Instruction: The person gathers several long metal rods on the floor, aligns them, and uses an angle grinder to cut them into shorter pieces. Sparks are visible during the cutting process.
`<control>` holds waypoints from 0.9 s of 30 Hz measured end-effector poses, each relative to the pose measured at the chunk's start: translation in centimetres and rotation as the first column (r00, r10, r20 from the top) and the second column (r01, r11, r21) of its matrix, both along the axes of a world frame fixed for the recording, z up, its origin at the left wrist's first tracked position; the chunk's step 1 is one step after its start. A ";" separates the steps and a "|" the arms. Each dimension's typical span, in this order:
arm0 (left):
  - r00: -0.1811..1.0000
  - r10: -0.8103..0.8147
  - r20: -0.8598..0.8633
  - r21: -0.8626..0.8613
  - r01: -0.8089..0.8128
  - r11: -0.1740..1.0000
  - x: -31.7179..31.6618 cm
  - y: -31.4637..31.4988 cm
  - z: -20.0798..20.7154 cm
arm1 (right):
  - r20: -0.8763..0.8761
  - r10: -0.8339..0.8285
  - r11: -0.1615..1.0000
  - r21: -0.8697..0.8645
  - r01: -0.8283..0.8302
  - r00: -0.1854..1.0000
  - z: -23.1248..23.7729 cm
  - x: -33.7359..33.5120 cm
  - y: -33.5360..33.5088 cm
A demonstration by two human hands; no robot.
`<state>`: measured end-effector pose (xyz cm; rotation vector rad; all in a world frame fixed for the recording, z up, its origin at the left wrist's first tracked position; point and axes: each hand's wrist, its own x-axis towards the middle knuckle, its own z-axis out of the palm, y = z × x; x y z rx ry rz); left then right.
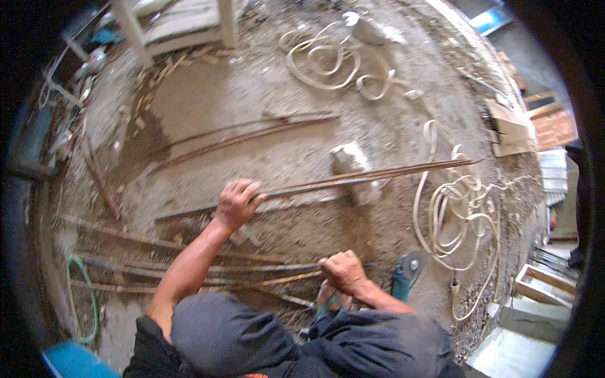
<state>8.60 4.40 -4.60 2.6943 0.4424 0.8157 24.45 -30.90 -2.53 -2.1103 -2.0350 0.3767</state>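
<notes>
My left hand (238, 203) is closed around a long metal bar (302, 187), dark at its left end and rusty toward the right. The bar runs crosswise in front of me, over a pale block (350, 159). Nearer my body, my right hand (344, 272) is curled into a fist by the right ends of several long bars (271, 271) on the ground; what it holds, if anything, is hidden. Just right of that hand lies a teal angle grinder (403, 277) with its disc facing up. A foot (331, 296) shows under my right wrist.
More rusty bars (252, 135) lie farther off. Pale cable (450, 217) is coiled at the right, with another tangle (321, 60) at the back. A green hose (94, 302) loops at the left. Wooden legs (227, 25) stand far left; a wooden frame (545, 283) sits far right.
</notes>
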 end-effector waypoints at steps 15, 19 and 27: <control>0.919 0.066 -0.388 0.031 -0.058 0.998 -17.9 -1.5 2.5 | -0.055 -0.036 0.999 -0.024 0.035 0.998 -3.2 -1.4 2.0; 0.906 0.207 -0.369 0.043 -0.206 0.978 -23.3 -2.2 1.0 | -0.120 0.003 1.000 0.026 0.000 0.993 -3.1 -2.3 2.7; 0.888 0.207 -0.410 0.133 -0.166 0.977 -25.1 0.1 -0.7 | -0.101 0.080 0.996 -0.035 -0.084 0.992 -2.2 -3.9 3.7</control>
